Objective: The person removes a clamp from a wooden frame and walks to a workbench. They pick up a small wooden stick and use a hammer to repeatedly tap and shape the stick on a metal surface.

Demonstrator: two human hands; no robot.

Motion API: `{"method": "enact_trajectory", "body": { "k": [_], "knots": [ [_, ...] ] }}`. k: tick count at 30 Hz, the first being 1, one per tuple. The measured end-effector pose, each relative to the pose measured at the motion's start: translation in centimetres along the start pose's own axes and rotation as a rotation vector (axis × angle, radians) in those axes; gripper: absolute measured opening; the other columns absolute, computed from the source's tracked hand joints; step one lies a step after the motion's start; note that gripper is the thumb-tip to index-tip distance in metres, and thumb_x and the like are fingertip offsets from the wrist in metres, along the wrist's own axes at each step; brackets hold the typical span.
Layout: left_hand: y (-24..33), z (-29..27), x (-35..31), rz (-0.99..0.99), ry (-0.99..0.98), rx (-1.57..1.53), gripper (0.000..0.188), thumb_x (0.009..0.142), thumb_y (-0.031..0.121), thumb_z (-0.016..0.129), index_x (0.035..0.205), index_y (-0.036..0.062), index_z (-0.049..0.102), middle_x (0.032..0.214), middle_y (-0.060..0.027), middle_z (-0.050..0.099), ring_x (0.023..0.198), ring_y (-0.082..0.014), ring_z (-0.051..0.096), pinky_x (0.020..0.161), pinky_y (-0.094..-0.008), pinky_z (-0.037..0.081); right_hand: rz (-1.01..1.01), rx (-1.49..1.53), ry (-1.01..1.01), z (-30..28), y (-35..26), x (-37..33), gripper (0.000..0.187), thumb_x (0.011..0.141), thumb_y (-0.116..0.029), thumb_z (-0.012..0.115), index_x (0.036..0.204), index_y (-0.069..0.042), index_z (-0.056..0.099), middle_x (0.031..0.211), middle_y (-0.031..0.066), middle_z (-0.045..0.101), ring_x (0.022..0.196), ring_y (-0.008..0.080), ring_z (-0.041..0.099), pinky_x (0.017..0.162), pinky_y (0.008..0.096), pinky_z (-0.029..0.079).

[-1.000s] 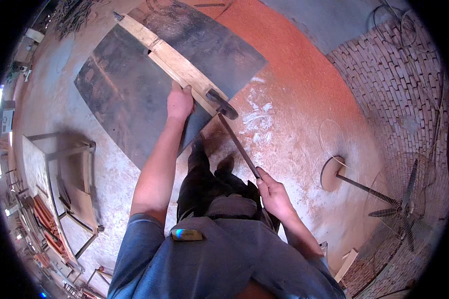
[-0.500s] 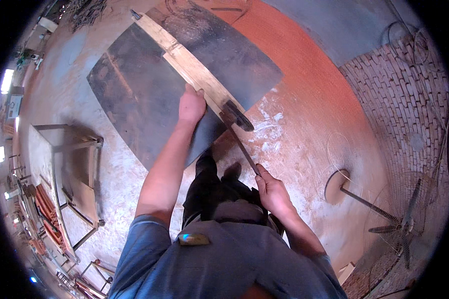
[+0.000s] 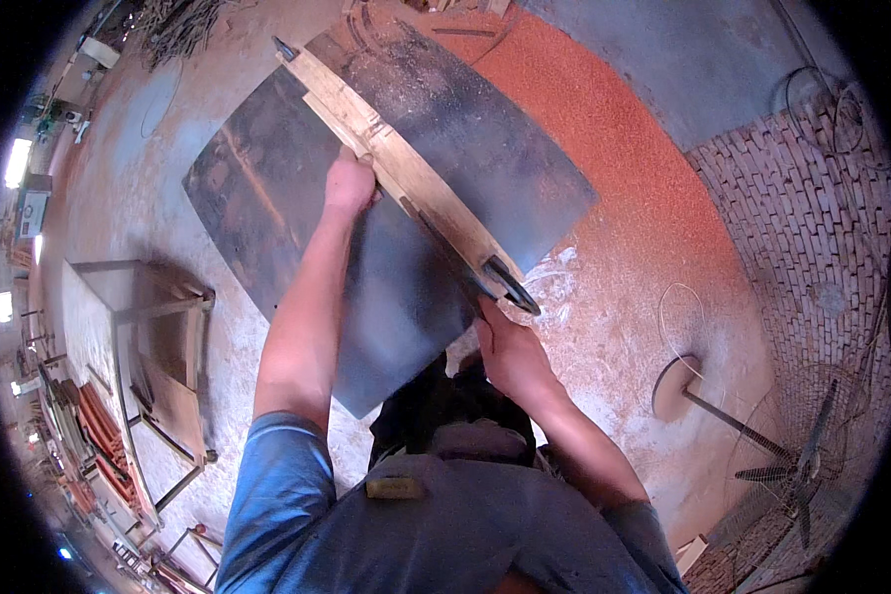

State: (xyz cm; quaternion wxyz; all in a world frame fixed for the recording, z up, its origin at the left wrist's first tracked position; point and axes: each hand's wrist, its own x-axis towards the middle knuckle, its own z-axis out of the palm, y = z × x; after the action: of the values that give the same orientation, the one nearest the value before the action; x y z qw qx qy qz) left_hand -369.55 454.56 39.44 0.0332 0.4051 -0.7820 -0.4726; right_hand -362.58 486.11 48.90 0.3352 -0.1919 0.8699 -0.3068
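Observation:
A long pale wooden beam (image 3: 406, 168) runs slantwise from the far left toward me over a dark flat sheet (image 3: 267, 188). Dark metal pieces (image 3: 510, 285) are fixed at its two ends. My left hand (image 3: 350, 183) is closed on the beam's left edge, near its middle. In my right hand (image 3: 513, 356) is the lower end of a thin dark metal bar (image 3: 447, 255), held close along the beam's near edge. The fingers of the right hand are partly hidden, and so is the bar's far end by the beam.
Orange-red granules (image 3: 604, 129) spread over the floor beyond the sheet. A metal-framed stand (image 3: 158, 317) is at the left. On the right are a fan (image 3: 797, 470) on a round base and rows of stacked bricks (image 3: 792, 188). White powder (image 3: 554, 272) marks the floor.
The near end of the beam has swung toward me and right. My right hand has come up and left, bringing the bar alongside the beam; my left hand has shifted slightly left and away.

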Motion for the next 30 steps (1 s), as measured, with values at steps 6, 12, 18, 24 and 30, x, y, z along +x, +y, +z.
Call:
{"method": "enact_trajectory", "body": {
  "k": [6, 12, 18, 24, 30],
  "knots": [
    [0.6, -4.1, 6.4, -0.069, -0.005, -0.014, 0.028, 0.096, 0.02, 0.049, 0.111, -0.0045, 0.051, 0.074, -0.0148, 0.065, 0.046, -0.02, 0.061, 0.042, -0.0341, 0.046, -0.035, -0.048, 0.034, 2.1, -3.7, 6.4, 0.038, 0.098, -0.027, 0.046, 0.128, -0.003, 0.049, 0.096, 0.0294, 0.063, 0.091, 0.0468, 0.061, 0.079, 0.054, 0.048],
    [-0.1, -7.5, 12.9, -0.039, 0.006, -0.089, 0.03, 0.097, 0.022, 0.047, 0.114, -0.0037, 0.051, 0.076, -0.0142, 0.066, 0.046, -0.0187, 0.06, 0.037, -0.032, 0.044, -0.126, -0.095, 0.046, 4.2, -6.8, 12.9, 0.037, 0.099, -0.03, 0.041, 0.127, -0.006, 0.045, 0.082, 0.0292, 0.065, 0.08, 0.0485, 0.063, 0.072, 0.0568, 0.051],
    [-0.8, -9.0, 14.5, -0.088, 0.06, -0.094, 0.035, 0.097, 0.021, 0.048, 0.118, -0.007, 0.05, 0.079, -0.0157, 0.065, 0.049, -0.0204, 0.061, 0.042, -0.0309, 0.052, -0.183, -0.078, -0.012, 4.0, -8.4, 14.5, 0.034, 0.098, -0.026, 0.043, 0.125, -0.006, 0.047, 0.085, 0.0288, 0.064, 0.082, 0.049, 0.062, 0.073, 0.0557, 0.05],
    [-2.5, -7.9, 3.6, -0.039, -0.074, -0.587, 0.032, 0.099, 0.014, 0.044, 0.122, -0.0063, 0.048, 0.091, -0.0148, 0.065, 0.066, -0.0206, 0.066, 0.054, -0.0307, 0.058, -0.153, 0.086, -0.01, 0.1, -3.4, 1.9, 0.039, 0.097, -0.018, 0.049, 0.132, -0.003, 0.049, 0.083, 0.0216, 0.062, 0.078, 0.0346, 0.063, 0.073, 0.0426, 0.049],
    [-2.9, 2.5, -15.0, -0.008, -0.139, -0.434, 0.031, 0.097, 0.011, 0.046, 0.127, 0.0008, 0.045, 0.089, -0.0066, 0.064, 0.082, -0.0187, 0.066, 0.056, -0.0335, 0.057, 0.07, 0.32, 0.079, -0.9, 6.3, -8.0, 0.042, 0.099, -0.018, 0.047, 0.138, -0.004, 0.047, 0.07, 0.0066, 0.055, 0.066, 0.0136, 0.055, 0.065, 0.0293, 0.048]
  ]
}}
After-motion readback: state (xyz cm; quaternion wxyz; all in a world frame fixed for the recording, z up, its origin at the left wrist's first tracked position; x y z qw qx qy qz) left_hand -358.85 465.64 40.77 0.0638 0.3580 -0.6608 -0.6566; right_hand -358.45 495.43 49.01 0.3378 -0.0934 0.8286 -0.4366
